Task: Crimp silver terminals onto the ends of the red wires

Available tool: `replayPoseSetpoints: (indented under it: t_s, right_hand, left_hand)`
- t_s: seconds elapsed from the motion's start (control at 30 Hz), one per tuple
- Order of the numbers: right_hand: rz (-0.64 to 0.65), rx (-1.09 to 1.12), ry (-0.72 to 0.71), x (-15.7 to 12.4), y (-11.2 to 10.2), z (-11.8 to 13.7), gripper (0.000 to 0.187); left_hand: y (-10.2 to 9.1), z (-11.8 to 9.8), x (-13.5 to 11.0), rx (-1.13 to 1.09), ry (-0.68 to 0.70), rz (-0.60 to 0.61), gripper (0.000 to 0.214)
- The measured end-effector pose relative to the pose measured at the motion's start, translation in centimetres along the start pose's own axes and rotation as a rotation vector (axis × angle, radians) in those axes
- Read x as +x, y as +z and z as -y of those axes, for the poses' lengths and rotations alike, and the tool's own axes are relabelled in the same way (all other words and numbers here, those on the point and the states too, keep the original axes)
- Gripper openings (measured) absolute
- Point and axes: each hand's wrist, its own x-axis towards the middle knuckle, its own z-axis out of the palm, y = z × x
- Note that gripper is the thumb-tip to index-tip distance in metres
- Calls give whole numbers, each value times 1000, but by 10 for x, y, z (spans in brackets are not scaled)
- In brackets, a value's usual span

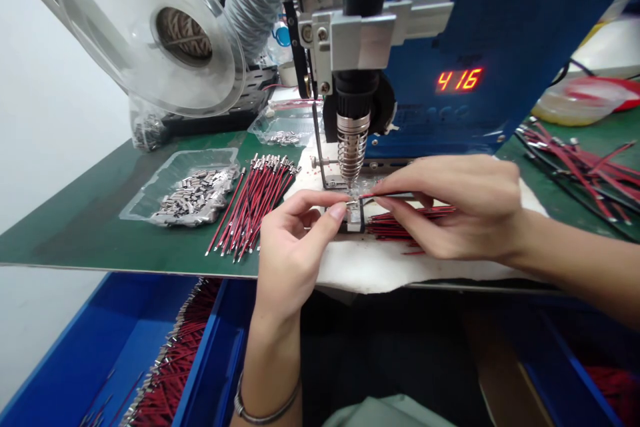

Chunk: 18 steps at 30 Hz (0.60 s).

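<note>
My left hand (295, 240) pinches a small metal terminal (352, 202) between thumb and forefinger, right under the hot-air nozzle (353, 147) of the blue machine (475, 27). From the right, my right hand (450, 203) pinches a red and black wire (395, 196) and holds its tip against the terminal. Beneath the right hand lies a bundle of red wires (410, 220) on a white cloth (380, 267).
A pile of finished red wires (253, 203) and a clear tray of metal terminals (193, 190) lie on the green table (90, 227) to the left. A clear reel (150, 27) hangs above. More wires (580, 163) lie at right. Blue bins (115, 347) sit below. The display reads 416.
</note>
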Motion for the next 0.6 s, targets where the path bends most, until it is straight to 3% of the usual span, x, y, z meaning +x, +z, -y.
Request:
replayPoseSetpoints:
  t_s: [0.23, 0.53, 0.6]
  right_hand:
    - [168, -25, 88, -2, -1, -12, 22]
    - [179, 4, 49, -2, 2, -11, 11]
    - [198, 27, 46, -1, 2, -11, 17]
  left_hand:
    - [3, 1, 2, 100, -13, -102, 4]
    - [10, -2, 2, 187, -51, -159, 8]
    - [10, -1, 2, 187, -55, -155, 8]
